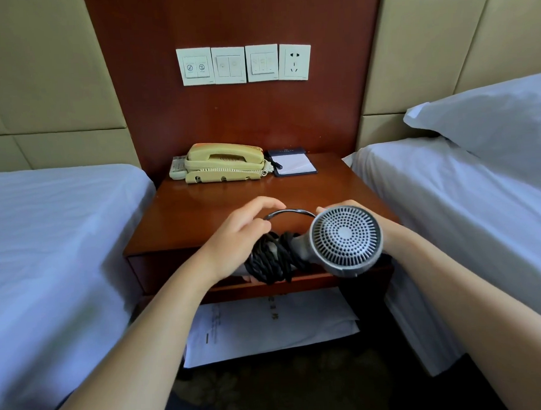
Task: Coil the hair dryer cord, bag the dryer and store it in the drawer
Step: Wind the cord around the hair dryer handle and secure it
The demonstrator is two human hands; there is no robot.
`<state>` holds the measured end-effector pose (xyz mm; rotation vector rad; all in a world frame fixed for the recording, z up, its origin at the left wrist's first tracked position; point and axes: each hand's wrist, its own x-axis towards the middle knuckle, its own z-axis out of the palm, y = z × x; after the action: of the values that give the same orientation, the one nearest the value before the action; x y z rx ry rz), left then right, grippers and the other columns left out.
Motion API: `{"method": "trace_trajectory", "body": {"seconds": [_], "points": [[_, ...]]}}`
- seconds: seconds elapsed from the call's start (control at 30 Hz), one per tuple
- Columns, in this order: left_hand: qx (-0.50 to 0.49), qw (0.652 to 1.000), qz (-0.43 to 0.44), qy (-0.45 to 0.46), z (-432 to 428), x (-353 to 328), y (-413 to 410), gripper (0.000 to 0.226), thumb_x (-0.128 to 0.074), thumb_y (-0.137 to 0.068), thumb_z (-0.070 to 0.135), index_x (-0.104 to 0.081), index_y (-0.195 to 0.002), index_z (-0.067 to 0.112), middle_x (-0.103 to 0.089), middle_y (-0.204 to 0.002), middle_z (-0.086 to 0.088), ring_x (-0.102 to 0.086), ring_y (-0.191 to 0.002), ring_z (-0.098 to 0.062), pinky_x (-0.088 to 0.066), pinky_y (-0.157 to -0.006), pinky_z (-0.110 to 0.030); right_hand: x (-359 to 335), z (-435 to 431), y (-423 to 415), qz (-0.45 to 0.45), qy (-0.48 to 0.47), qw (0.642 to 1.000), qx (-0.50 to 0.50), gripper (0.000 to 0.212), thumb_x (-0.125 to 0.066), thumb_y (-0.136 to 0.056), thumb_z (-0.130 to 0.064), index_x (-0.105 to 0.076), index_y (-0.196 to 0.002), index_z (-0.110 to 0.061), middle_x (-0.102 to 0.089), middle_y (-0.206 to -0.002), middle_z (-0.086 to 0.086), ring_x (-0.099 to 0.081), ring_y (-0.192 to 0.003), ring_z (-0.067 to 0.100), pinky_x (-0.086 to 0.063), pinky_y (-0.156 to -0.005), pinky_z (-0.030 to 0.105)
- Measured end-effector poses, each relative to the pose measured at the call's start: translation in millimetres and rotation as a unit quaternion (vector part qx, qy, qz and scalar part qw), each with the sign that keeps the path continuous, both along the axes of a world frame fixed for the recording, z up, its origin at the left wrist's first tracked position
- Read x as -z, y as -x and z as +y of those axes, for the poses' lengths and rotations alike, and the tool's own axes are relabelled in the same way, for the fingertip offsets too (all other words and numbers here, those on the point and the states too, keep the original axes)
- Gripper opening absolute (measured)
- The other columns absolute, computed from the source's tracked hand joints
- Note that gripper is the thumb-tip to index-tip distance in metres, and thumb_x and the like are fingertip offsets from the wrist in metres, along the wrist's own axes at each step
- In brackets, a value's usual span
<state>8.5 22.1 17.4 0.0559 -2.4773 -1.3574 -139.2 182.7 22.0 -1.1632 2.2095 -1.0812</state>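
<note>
Pinching the last free loop of cord (289, 211) between thumb and curled fingertips, the left hand (233, 240) is held over the front edge of the nightstand (219, 201), between the two beds. Just right of that hand, most of the cord is already wound in a thick black bundle (270, 262) around the handle of the hair dryer (346, 234). Only this one short arc runs from the left fingers across to the dryer's head. The dryer is held in the air in front of the nightstand, its round grey grille facing the camera. The right hand (336, 205) clasps the dryer's head from behind; only its fingertips show over the top, so the rest of the grip is hidden.

By my reading, the coiling is nearly finished: the remaining loop and the plug end, which I cannot see, need tucking in. Bagging has not begun. A white sheet or bag with print (268, 325) lies on the shelf below, but I cannot tell if it is the dryer's bag. The drawer (160, 268) sits behind the hands; whether it is ajar is unclear.
</note>
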Motion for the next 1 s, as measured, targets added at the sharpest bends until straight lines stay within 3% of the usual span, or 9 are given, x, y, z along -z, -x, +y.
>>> {"method": "trace_trajectory", "body": {"seconds": [0.07,0.13,0.2,0.27,0.33,0.53,0.7,0.83,1.0], "points": [[-0.009,1.000,0.006,-0.005,-2.5,0.0,0.0,0.035,-0.035,-0.079,0.026,-0.060,-0.102,0.033,-0.061,-0.114,0.005,-0.055,-0.110,-0.014,-0.041,-0.097,-0.035,-0.8,6.9,-5.5,0.025,0.006,0.999,0.021,0.041,-0.043,-0.087,0.017,-0.046,-0.060,-0.014,-0.041,-0.023,-0.001,-0.055,-0.040,-0.007,-0.045,-0.055,0.010],[-0.023,0.999,0.012,-0.024,-5.4,-0.2,0.2,0.035,-0.035,-0.083,0.023,-0.066,-0.100,0.020,-0.066,-0.106,-0.007,-0.064,-0.098,-0.022,-0.049,-0.086,-0.037,3.1,11.1,-6.9,0.026,0.048,0.998,-0.008,0.017,-0.052,-0.079,0.022,-0.060,-0.069,0.011,-0.054,-0.056,0.033,-0.062,-0.057,0.019,-0.051,-0.069,0.036],[-0.029,0.995,0.018,-0.093,-10.1,-1.3,0.8,0.035,-0.034,-0.089,0.018,-0.065,-0.091,0.003,-0.064,-0.080,-0.022,-0.065,-0.059,-0.028,-0.053,-0.051,-0.033,15.2,5.5,-5.0,0.036,0.027,0.999,-0.011,0.021,-0.054,-0.081,0.019,-0.059,-0.068,0.003,-0.055,-0.060,0.020,-0.057,-0.050,0.011,-0.049,-0.054,0.022],[-0.059,0.985,0.032,-0.158,-14.5,-2.9,1.0,0.038,-0.031,-0.092,0.017,-0.059,-0.075,-0.002,-0.057,-0.053,-0.022,-0.054,-0.036,-0.028,-0.043,-0.037,-0.028,29.7,-2.9,-6.4,0.061,0.002,0.998,-0.014,0.030,-0.050,-0.094,-0.007,-0.053,-0.063,-0.006,-0.050,-0.051,-0.005,-0.046,-0.042,0.001,-0.037,-0.048,0.012],[-0.126,0.974,0.040,-0.183,-18.2,-4.5,2.0,0.042,-0.027,-0.096,0.013,-0.053,-0.068,-0.004,-0.054,-0.040,-0.016,-0.050,-0.030,-0.026,-0.040,-0.039,-0.028,37.5,-9.4,-11.9,0.125,-0.012,0.992,-0.028,0.041,-0.042,-0.098,-0.026,-0.055,-0.064,-0.009,-0.047,-0.050,-0.006,-0.040,-0.043,0.003,-0.036,-0.051,0.019],[-0.302,0.934,0.017,-0.190,-31.6,-2.1,6.7,0.039,-0.030,-0.092,0.019,-0.053,-0.071,-0.004,-0.053,-0.044,-0.020,-0.050,-0.030,-0.026,-0.039,-0.034,-0.024,22.0,-16.8,-53.5,0.268,-0.026,0.954,-0.129,0.037,-0.042,-0.097,-0.029,-0.050,-0.068,-0.008,-0.055,-0.063,0.006,-0.052,-0.061,0.022,-0.044,-0.063,0.037],[-0.337,0.935,0.001,-0.107,-26.1,0.1,9.1,0.039,-0.035,-0.091,0.022,-0.051,-0.063,0.000,-0.055,-0.053,-0.019,-0.054,-0.029,-0.024,-0.038,-0.030,-0.022,5.8,-20.6,-80.8,0.423,-0.059,0.892,-0.148,0.025,-0.037,-0.098,-0.034,-0.038,-0.078,-0.019,-0.060,-0.083,0.009,-0.058,-0.082,0.036,-0.030,-0.061,0.032],[-0.308,0.951,-0.007,0.021,-18.0,1.0,10.5,0.040,-0.034,-0.089,0.023,-0.037,-0.053,0.006,-0.047,-0.053,-0.011,-0.056,-0.037,-0.014,-0.046,-0.034,-0.025,-4.9,-19.0,-77.3,0.551,-0.009,0.825,-0.124,0.024,-0.058,-0.085,-0.030,-0.051,-0.067,-0.016,-0.063,-0.060,0.003,-0.060,-0.053,0.029,-0.014,-0.040,0.021],[-0.217,0.963,-0.082,0.134,-0.9,-1.0,11.6,0.037,-0.029,-0.079,0.033,-0.038,-0.059,0.003,-0.047,-0.064,-0.019,-0.057,-0.066,-0.040,-0.053,-0.058,-0.053,-7.8,-15.7,-64.2,0.560,0.021,0.824,-0.087,0.027,-0.059,-0.076,-0.037,-0.055,-0.059,-0.017,-0.056,-0.049,-0.004,-0.050,-0.039,0.020,-0.008,-0.040,0.015]]}}
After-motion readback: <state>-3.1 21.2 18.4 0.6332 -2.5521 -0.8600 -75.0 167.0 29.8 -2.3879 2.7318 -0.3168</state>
